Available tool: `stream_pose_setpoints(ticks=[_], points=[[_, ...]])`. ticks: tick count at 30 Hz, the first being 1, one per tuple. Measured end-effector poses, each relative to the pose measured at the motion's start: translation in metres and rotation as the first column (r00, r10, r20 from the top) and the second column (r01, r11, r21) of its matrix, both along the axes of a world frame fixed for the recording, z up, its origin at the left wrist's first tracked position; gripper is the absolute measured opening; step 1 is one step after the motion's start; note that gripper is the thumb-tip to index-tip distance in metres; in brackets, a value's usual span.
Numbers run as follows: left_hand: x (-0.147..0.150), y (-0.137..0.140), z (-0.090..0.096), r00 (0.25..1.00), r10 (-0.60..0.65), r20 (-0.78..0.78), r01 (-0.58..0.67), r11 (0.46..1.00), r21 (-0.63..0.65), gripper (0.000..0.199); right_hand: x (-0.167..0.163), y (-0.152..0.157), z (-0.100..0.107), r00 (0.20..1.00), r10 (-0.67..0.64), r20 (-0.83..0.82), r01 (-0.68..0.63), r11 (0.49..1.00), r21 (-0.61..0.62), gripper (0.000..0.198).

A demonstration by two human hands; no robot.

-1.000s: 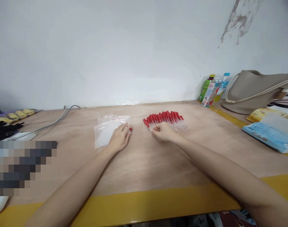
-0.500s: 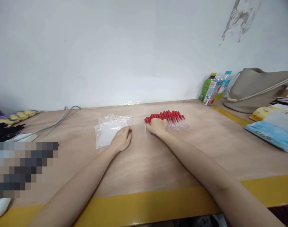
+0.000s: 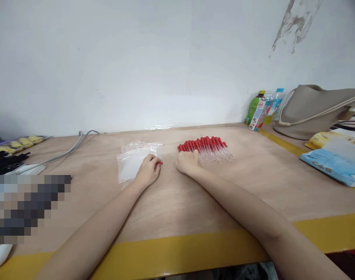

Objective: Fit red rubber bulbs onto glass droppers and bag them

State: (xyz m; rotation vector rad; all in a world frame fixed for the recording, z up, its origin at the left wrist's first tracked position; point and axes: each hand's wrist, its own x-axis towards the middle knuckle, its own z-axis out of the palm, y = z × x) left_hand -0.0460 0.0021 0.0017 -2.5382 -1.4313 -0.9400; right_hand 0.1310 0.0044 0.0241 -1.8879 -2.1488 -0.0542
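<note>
A row of glass droppers with red bulbs (image 3: 208, 143) lies on the table, the clear tubes pointing toward me. My right hand (image 3: 187, 162) is closed at the left end of this row, over the tubes; what its fingers grip is hidden. My left hand (image 3: 149, 169) is closed too, resting at the right edge of some clear zip bags (image 3: 130, 165). From its fingertips sticks out the red end of a dropper (image 3: 160, 163); the rest of it is covered by the hand.
Drink bottles (image 3: 257, 111) and a grey bag (image 3: 308, 111) stand at the back right, with a blue packet (image 3: 331, 163) in front. A grey cable (image 3: 69, 151) runs across the left side. Yellow tape (image 3: 189, 252) lines the front edge.
My right hand has shifted slightly left and toward me, covering the leftmost tube. The left fingers have curled, and more of the red end shows. The zip bags stay put.
</note>
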Motion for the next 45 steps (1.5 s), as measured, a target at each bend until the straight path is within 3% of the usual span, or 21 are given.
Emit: stream_pose_setpoints(ticks=[5, 10, 13, 17, 23, 31, 37, 45], points=[[0.003, -0.009, 0.009, 0.997, -0.033, -0.066, 0.038, 0.997, 0.068, 0.013, 0.007, -0.022, -0.006, 0.999, 0.042, 0.006, -0.042, 0.985, 0.165, 0.026], [0.012, -0.019, 0.012, 0.984, -0.137, -0.117, 0.154, 0.977, 0.148, 0.016, 0.044, -0.046, -0.014, 0.955, 0.271, -0.120, -0.234, 0.937, 0.260, 0.018], [0.023, -0.028, 0.009, 0.980, -0.193, 0.042, 0.190, 0.980, 0.066, 0.018, 0.065, -0.054, -0.020, 0.874, 0.426, -0.232, -0.345, 0.883, 0.320, 0.015], [0.037, -0.039, 0.004, 0.947, -0.211, 0.240, 0.244, 0.963, -0.114, 0.020, 0.074, -0.057, -0.023, 0.813, 0.519, -0.263, -0.406, 0.830, 0.384, 0.019], [0.041, -0.042, 0.001, 0.917, -0.180, 0.355, 0.277, 0.929, -0.246, 0.019, 0.071, -0.058, -0.022, 0.808, 0.547, -0.217, -0.451, 0.813, 0.370, 0.021], [0.042, -0.043, 0.002, 0.905, -0.179, 0.386, 0.286, 0.927, -0.242, 0.019, 0.070, -0.059, -0.023, 0.764, 0.597, -0.243, -0.491, 0.784, 0.380, 0.017], [0.039, -0.045, 0.005, 0.919, -0.218, 0.327, 0.283, 0.945, -0.165, 0.018, 0.071, -0.055, -0.023, 0.696, 0.660, -0.284, -0.559, 0.745, 0.364, 0.020], [0.040, -0.052, 0.008, 0.934, -0.329, 0.137, 0.353, 0.911, -0.215, 0.018, 0.078, -0.056, -0.018, 0.775, 0.631, -0.025, -0.590, 0.737, 0.331, 0.020]])
